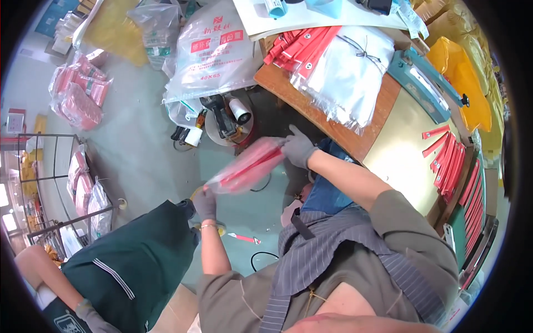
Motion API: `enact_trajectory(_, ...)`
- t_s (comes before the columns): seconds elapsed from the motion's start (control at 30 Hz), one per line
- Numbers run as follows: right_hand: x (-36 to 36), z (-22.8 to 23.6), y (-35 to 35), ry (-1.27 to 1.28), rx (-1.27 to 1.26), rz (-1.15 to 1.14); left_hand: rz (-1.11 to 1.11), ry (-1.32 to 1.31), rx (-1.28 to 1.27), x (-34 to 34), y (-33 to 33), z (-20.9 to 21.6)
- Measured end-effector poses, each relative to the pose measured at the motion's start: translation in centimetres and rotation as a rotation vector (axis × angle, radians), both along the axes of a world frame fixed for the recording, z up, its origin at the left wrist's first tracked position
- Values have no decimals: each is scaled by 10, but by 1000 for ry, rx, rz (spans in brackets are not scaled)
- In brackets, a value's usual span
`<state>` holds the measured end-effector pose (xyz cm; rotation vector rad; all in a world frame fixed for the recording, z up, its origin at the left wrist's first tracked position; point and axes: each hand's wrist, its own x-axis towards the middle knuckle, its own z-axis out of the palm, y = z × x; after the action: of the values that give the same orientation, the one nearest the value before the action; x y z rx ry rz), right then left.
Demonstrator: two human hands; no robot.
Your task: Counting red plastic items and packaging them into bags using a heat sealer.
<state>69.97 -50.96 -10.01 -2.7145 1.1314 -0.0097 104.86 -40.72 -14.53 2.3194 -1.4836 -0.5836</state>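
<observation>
A clear plastic bag with red strips inside point(247, 166) is stretched out in front of me, blurred by motion. My left hand point(205, 205), in a grey glove, grips its lower left end. At the bag's upper right end, my right hand point(300, 147), also gloved in grey, is closed on the edge with one finger sticking up. Beyond my right hand, a wooden table point(311, 114) carries a stack of clear plastic bags tied with a dark cord point(355, 72) and a fan of red packets point(300, 47).
A teal bag sealer point(420, 86) stands on the table, with loose red packets point(448, 166) nearer me. Cables and a bucket holding a tool point(225, 125) are on the floor. Packed pink bundles point(83, 91) lie left. A co-worker in dark green point(133, 266) is at lower left.
</observation>
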Motion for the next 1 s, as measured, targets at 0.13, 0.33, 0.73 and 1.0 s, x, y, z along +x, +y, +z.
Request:
enact_trajectory(0.13,-3,-12,7,71,0,-65,-98,22,80,-1,-23,7)
enact_trajectory(0.33,-35,92,-2,-460,-250,-171,-5,373,-248,-25,-119,47)
enact_trajectory(0.73,-113,80,52,-149,-141,-588,-259,-359,-474,-96,-386,-11)
enact_trajectory(1.0,-137,78,55,-141,-146,-677,-56,1150,-923,-94,-356,191)
